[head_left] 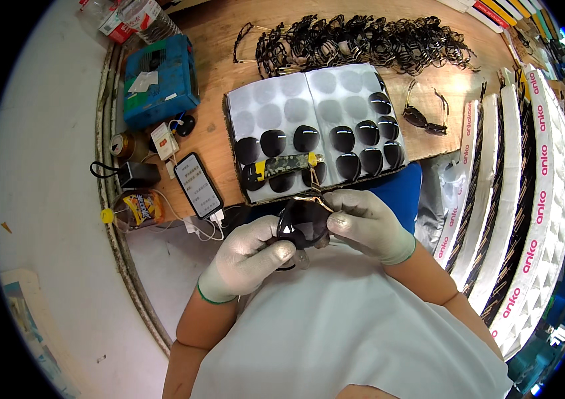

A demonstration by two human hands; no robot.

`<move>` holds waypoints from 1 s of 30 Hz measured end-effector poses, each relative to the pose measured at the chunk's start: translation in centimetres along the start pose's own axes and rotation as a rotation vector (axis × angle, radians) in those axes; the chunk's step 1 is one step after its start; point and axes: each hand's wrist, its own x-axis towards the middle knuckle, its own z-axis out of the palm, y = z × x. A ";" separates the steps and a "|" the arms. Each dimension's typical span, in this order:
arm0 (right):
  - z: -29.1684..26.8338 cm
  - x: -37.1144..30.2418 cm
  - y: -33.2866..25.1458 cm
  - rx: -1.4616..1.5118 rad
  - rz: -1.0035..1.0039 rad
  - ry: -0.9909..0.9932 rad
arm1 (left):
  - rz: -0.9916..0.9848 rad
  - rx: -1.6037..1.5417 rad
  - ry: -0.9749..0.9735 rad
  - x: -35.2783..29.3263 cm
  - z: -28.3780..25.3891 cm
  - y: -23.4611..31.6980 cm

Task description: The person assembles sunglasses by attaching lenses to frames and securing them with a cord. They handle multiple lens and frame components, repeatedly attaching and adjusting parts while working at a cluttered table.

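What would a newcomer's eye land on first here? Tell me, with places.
Probably the dark-lensed glasses at the centre, held between the white-gloved left hand and the white-gloved right hand. Just beyond, dark rounded lenses lie in rows on white paper. Farther back, a long tangled heap of thin black eyeglass frames stretches across the light-brown wooden table.

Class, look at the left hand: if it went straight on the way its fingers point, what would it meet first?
The left hand would first meet the sunglasses already in its grasp; beyond them, probably the right hand, though depth is unclear.
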 end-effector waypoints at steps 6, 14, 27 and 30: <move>-1.6 0.3 0.3 -0.181 -0.075 -0.181 | -0.010 -0.127 -0.007 0.0 0.7 0.8; -0.8 0.3 0.1 -0.304 -0.084 0.002 | 0.132 0.215 0.086 0.4 0.8 -0.1; 0.3 -2.0 -2.4 -0.595 -0.204 -0.009 | 0.096 0.405 0.050 0.6 1.6 3.1; 0.7 -2.1 -2.7 -0.614 -0.311 -0.057 | 0.143 0.467 0.004 0.3 1.7 3.4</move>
